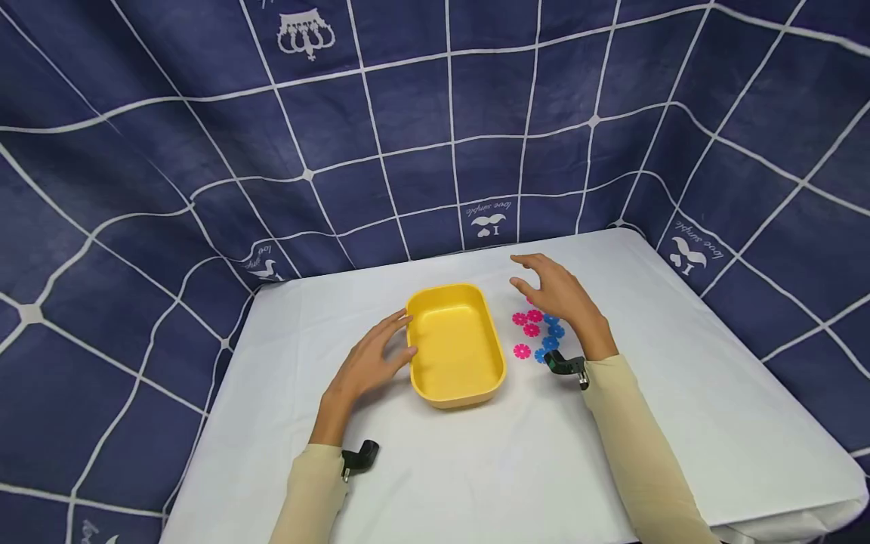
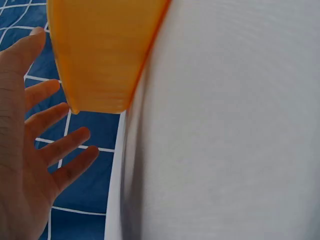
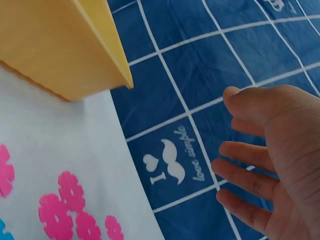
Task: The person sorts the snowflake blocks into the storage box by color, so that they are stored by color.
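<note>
A navy gridded curtain (image 1: 401, 121) backs a white-clothed table (image 1: 476, 468), seen by me through remote cameras. Near the table's middle sits a yellow tray (image 1: 457, 351), upright, its inside facing my head view. I judge it light, stiff plastic, smooth enough to skid on cloth and hard to break; the two long rims, taken opposite each other, look the surest hold. The left hand (image 1: 370, 363) is at the tray's left rim, fingers spread, grasping nothing; whether its fingertips touch, I cannot tell. The right hand (image 1: 557, 291), loosely bent and unburdened, hovers right of the tray. Below and around it lie pink discs (image 1: 521, 351) and blue discs (image 1: 556, 331), which I expect to be nearly weightless, thin and slick, best pinched at their notched edges. My head view shows the blue group well, while the right wrist camera catches only a sliver of blue but plainly reveals petal shapes and small centre holes in the pink. The left wrist camera shows me the tray's outer wall and no discs.
</note>
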`<state>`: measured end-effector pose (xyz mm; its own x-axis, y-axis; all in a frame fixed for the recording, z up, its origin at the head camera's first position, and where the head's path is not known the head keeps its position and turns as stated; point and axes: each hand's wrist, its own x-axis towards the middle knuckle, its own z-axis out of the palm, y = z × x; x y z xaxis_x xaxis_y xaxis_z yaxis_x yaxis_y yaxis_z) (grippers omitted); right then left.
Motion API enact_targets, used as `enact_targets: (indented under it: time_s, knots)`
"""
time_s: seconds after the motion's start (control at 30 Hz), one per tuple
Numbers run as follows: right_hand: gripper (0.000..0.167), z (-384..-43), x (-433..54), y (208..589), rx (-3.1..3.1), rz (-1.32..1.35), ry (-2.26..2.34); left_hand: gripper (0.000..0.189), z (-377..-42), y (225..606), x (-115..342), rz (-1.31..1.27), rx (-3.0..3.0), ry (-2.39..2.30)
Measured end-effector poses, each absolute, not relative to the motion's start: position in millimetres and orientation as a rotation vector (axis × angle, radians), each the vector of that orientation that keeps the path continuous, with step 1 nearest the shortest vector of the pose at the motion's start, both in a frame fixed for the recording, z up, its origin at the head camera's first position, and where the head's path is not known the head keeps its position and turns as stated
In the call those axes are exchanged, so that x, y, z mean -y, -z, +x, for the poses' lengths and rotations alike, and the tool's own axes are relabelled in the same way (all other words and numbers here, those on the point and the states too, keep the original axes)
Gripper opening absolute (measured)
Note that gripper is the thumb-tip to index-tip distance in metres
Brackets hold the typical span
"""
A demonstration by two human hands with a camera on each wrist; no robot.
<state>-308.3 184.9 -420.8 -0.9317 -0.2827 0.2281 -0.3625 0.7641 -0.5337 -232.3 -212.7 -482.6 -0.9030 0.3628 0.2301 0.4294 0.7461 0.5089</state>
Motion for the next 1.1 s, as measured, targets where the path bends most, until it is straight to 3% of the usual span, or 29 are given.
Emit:
enact_targets:
  time_s: [0.5,1.1]
  knots:
    - [0.054,-323.5,-224.7,436.7,2.877,0.266,-0.964,0.069,-232.4,492.2,215.0,-0.63,2.823,0.906]
    - [0.045,-340.0,-220.4,483.9,3.049,0.181,-0.854,0.07,-232.8,491.8,214.0,-0.608,2.83,0.94]
